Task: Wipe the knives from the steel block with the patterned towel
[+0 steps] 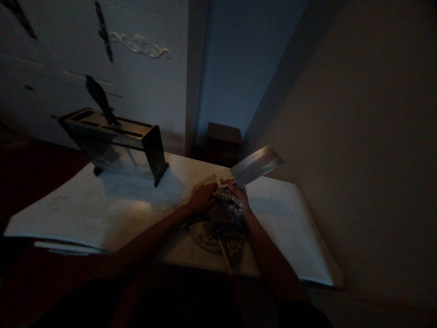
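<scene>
A broad steel cleaver (256, 165) points up and to the right above a white table (112, 209). My right hand (241, 196) is closed around its handle, with a patterned cloth (228, 199) bunched at the grip. My left hand (202, 197) is closed on the same cloth just left of the handle. The rest of the cloth (218, 232) lies spread on the table between my forearms.
A dark metal knife block (112, 139) with one black-handled knife (99, 99) stands at the table's back left. White cabinet doors (143, 68) rise behind it. A small wooden box (223, 139) sits in the corner. A plain wall runs along the right.
</scene>
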### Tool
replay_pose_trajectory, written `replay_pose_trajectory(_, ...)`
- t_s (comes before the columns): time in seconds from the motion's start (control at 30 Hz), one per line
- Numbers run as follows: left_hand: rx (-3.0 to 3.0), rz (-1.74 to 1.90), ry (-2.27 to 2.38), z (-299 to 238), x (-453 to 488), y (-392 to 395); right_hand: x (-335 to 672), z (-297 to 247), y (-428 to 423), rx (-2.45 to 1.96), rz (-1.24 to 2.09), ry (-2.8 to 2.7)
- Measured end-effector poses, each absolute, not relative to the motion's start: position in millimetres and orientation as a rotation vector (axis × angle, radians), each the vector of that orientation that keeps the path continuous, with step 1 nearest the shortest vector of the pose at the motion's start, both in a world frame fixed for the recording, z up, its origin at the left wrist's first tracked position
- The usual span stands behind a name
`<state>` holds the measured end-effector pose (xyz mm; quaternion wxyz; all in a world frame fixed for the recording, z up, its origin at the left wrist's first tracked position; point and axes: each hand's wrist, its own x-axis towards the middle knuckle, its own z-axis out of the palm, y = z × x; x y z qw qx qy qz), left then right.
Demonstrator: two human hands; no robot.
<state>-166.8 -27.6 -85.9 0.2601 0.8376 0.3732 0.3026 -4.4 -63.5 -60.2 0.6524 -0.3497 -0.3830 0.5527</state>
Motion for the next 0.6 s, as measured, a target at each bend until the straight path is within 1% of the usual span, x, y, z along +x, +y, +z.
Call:
replay_pose_trajectory(0.1,2.331,0.781,0.923,-91.6,-166.4,-24.3,-4.4,-57.4,-65.2,-0.808,1.255,-0.893)
replay_pose_trajectory(0.2,2.317,0.821,0.883,-93.8,-167.1,-22.6,-4.7,-57.2,-66.2,-0.818,1.26,-0.919)
replay_pose_trajectory(0.33,2.319,0.879,0.941,-92.5,-167.2,-24.3,-6.1,-55.9,-66.9,-0.832,1.243,-0.951)
replay_pose_trajectory(0.6,2.332,0.878,1.019,-82.8,-163.7,-32.4,-9.6,-56.4,-64.1,-0.853,1.2,-0.871)
